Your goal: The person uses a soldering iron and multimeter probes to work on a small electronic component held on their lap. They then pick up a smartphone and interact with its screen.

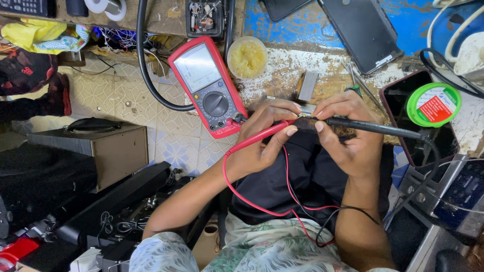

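The left hand [264, 138] is closed around a red probe [267, 133], held like a pen between thumb and 2 fingers, its tip slanting up to the right. The right hand [348, 133] is closed the same way on a black probe [373, 127], whose long shaft runs out to the right and whose tip points left. Both tips meet on a small part [305, 115] pinched between the fingertips at the edge of the bench [282, 70]; it is too small and too covered to say what it is.

Both probes look light and stiff, with smooth plastic shafts, so I judge the best hold to be low down near the tip, where both hands already have them. The small part looks light and easy to flick away, likely fragile too, and seems best steadied by its edges.

A red lead [237, 191] loops down from the left hand over the lap, and a black lead [348, 211] trails beside it; both are soft and could snag. The red meter [209, 85] lies just left of the hands, tilted, near a round tub of yellow paste [247, 56]. A green-rimmed round tin [433, 104] sits well apart to the right, on a dark phone [408, 126].
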